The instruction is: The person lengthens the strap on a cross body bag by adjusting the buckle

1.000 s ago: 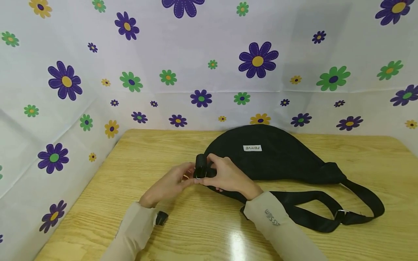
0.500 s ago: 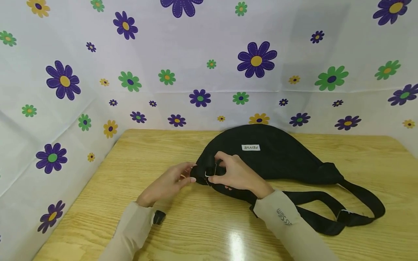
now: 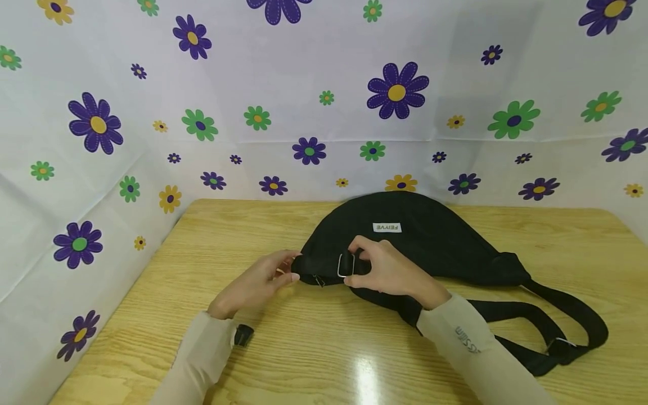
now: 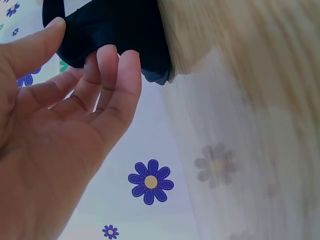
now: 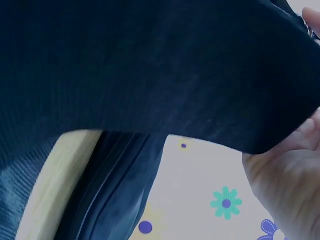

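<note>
A black fanny pack (image 3: 425, 247) lies on the table with its white label upside down. My left hand (image 3: 253, 286) pinches the pack's left end, thumb in front and fingers behind. In the left wrist view, that left hand (image 4: 75, 120) has its fingertips against black fabric (image 4: 115, 30). My right hand (image 3: 392, 271) grips the black strap at a silver rectangular slider buckle (image 3: 340, 266), in front of the pack. A small zipper pull (image 3: 319, 280) hangs between the hands. Dark webbing (image 5: 150, 70) fills much of the right wrist view and hides the right fingers there.
The strap (image 3: 597, 315) loops out to the right on the wooden table (image 3: 283, 360), carrying a second metal buckle (image 3: 562, 341). Behind stands a white cloth (image 3: 304, 73) with printed flowers. A small black device (image 3: 243, 336) sits at the left sleeve.
My right hand has slid to the right along the strap with the slider buckle, away from the left hand. The strap loop has shifted right. My left hand has barely moved.
</note>
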`<state>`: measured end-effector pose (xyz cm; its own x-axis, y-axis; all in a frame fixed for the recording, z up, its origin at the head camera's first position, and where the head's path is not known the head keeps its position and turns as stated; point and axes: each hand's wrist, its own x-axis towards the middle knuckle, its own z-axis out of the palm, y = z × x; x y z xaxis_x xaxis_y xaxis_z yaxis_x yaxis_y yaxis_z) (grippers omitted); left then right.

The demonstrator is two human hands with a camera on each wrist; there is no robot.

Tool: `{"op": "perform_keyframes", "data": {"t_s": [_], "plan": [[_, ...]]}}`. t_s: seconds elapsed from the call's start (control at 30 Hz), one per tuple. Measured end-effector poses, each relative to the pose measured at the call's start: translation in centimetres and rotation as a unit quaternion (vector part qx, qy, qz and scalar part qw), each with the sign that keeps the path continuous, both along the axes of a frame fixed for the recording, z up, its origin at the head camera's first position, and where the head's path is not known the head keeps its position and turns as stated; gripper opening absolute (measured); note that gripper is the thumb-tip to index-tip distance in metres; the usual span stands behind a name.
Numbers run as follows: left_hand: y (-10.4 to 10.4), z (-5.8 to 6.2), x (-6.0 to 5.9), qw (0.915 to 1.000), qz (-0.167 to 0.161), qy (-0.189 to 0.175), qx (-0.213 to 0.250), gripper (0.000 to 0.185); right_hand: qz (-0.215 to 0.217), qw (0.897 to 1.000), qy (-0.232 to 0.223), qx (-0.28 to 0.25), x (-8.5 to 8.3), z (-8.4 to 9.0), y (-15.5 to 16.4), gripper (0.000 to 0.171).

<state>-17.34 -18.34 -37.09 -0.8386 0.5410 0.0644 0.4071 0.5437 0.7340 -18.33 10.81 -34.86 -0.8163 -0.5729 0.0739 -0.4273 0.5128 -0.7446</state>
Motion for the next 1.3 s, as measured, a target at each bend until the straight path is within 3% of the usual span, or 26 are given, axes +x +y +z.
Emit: {"op": "perform_keyframes", "data": {"t_s": [0.3,0.57,0.8,0.97,1.17,1.3], "plan": [[-0.2,0.1,-0.1,1.0000,0.003,0.004,0.005,0.038,0.022,0.999,0.023,-0.005,0.2,-0.5,2.2,0.032],[-0.5,0.5,0.2,0.9998,0.002,0.016,-0.012,0.036,0.022,0.999,0.023,-0.026,0.2,-1.0,1.9,0.033],[0.4,1.1,0.6,0.9993,0.014,0.005,-0.035,0.044,0.007,0.999,-0.034,-0.037,0.5,-0.8,2.0,0.039],[1.5,1.6,0.9,0.9985,0.009,0.044,-0.031,0.050,0.009,0.998,-0.042,-0.036,0.6,-0.8,2.0,0.040],[3.5,2.0,0.2,0.9950,-0.035,0.093,-0.008,0.049,0.009,0.998,-0.039,-0.042,0.5,-1.1,1.9,0.037],[5.4,2.0,-0.2,0.9934,-0.076,0.082,-0.027,0.051,0.015,0.998,-0.041,-0.051,0.5,-1.3,1.8,0.036]]}}
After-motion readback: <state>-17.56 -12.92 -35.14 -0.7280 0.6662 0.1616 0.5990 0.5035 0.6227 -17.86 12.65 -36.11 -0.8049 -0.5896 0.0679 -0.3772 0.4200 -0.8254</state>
